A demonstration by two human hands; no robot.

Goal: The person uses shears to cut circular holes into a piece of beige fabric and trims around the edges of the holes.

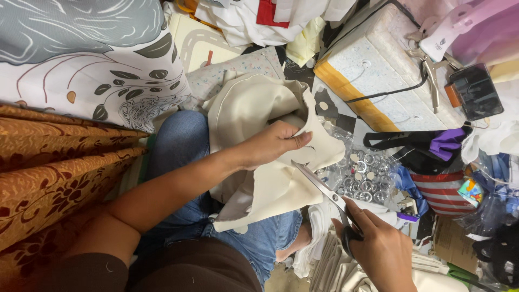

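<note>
My left hand (273, 143) grips a fold of cream-coloured fabric (254, 108) that lies over my jeans-clad lap. My right hand (378, 249) holds a pair of metal scissors (319, 184) by the black handles. The blades point up and left, with their tips touching the edge of the cream fabric just below my left thumb.
A clear bag of metal rings (365, 173) lies right of the fabric. A white foam block with a yellow edge (378, 70) sits at top right, with pliers (432, 70) and a dark device (476, 92). Patterned orange cloth (54, 162) fills the left. Folded cream pieces (335, 270) lie below.
</note>
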